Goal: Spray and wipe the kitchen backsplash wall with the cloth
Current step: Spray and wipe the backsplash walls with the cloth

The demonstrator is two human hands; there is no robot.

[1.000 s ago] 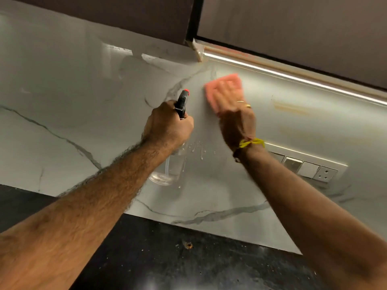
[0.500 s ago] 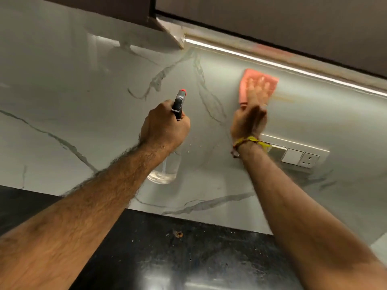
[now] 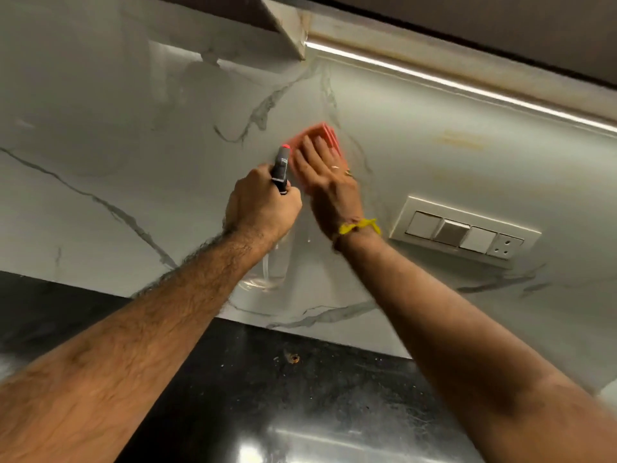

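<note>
The backsplash (image 3: 417, 168) is pale marble with grey veins. My right hand (image 3: 329, 182) lies flat on a folded pink cloth (image 3: 319, 135) and presses it against the wall near the centre. My left hand (image 3: 262, 207) grips a clear spray bottle (image 3: 272, 269) by its neck. Its black nozzle with a red tip (image 3: 282, 165) points up at the wall, just left of the cloth. The two hands are almost touching. A yellow thread is tied round my right wrist.
A white switch and socket panel (image 3: 464, 230) sits on the wall right of my right hand. An LED strip (image 3: 467, 88) runs under the dark upper cabinets. The black countertop (image 3: 300, 396) lies below, with a small brown speck on it.
My right hand has slid the cloth left and down along the wall, from above the switch panel to beside the spray nozzle. The left hand has kept hold of the bottle.
</note>
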